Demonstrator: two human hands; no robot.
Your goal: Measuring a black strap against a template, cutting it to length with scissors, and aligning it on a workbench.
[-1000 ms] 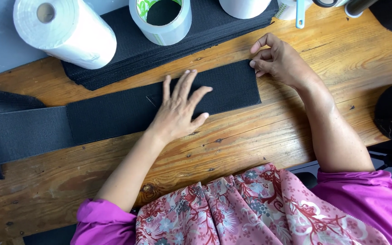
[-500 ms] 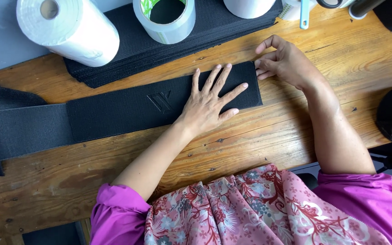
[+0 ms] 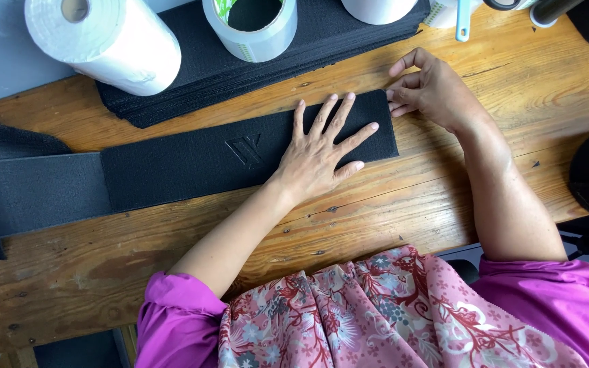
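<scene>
Worn wooden bench (image 3: 390, 225), plank grain running left-right, seen from my head cam looking straight down; nearest me: flowered pink fabric (image 3: 376, 313) on the lap, purple sleeves either side.

Next out, the black strap (image 3: 192, 163): a long flat padded band lying on the bench, long axis left-right with a slight rise toward the right; an embossed mark sits near its middle; its left part runs on into wider black elastic webbing (image 3: 28, 194) that leaves the picture at the left edge.

Left hand (image 3: 318, 153): flat on the strap's right portion, palm down, fingers spread and pointing up-right; pressing, nothing pinched or held.

Right hand (image 3: 434, 88): just past the strap's right end, fingertips loosely curled and touching that end's top corner; I can't tell if it's pinching the edge or only resting against it.

Key relation: the strap's free right end lies between the two hands; the right hand is the nearer one to the end, left hand sits inboard, well right of the embossed mark.

Farther back: stack of black pads (image 3: 192, 75) angled across the bench, just beyond the strap; on it a white paper roll (image 3: 114, 41) at left and a tape roll (image 3: 253, 27) with a dark core; another white roll (image 3: 376, 8) cut off by the top edge.
</scene>
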